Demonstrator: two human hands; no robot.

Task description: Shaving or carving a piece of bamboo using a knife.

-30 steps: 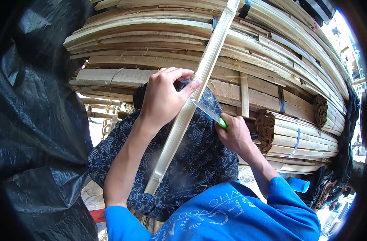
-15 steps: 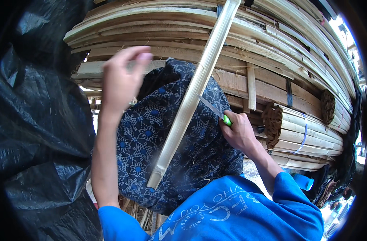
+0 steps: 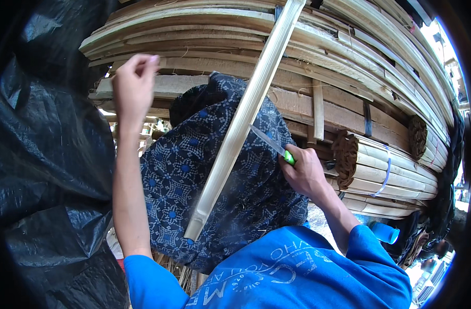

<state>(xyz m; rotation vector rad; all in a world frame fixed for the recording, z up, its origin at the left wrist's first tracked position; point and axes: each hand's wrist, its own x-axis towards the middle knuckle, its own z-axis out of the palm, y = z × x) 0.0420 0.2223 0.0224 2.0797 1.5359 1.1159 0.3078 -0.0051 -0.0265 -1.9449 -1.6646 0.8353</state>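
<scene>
A long pale split-bamboo strip [image 3: 230, 149] slants across the dark blue patterned cloth [image 3: 184, 149] over my lap. Its near end rests on the cloth, and its far end reaches up over the stacked wood. My right hand [image 3: 305, 172] is closed round the green handle of a knife [image 3: 269, 139]. The blade points up and left, its tip at the strip's right edge. My left hand [image 3: 134, 92] is raised left of the strip, apart from it, fingers curled and thumb drawn in. Anything between those fingertips is too small to make out.
Long wooden slats [image 3: 194, 38] are stacked across the back. Tied rolls of slats [image 3: 395, 167] lie at the right. A black plastic sheet [image 3: 50, 170] hangs along the left side. A blue cylindrical object [image 3: 385, 233] is beside my right sleeve.
My left hand has moved left, away from the strip, and its fingers have curled in. The knife and strip stay nearly in place, while the whole view has shifted slightly.
</scene>
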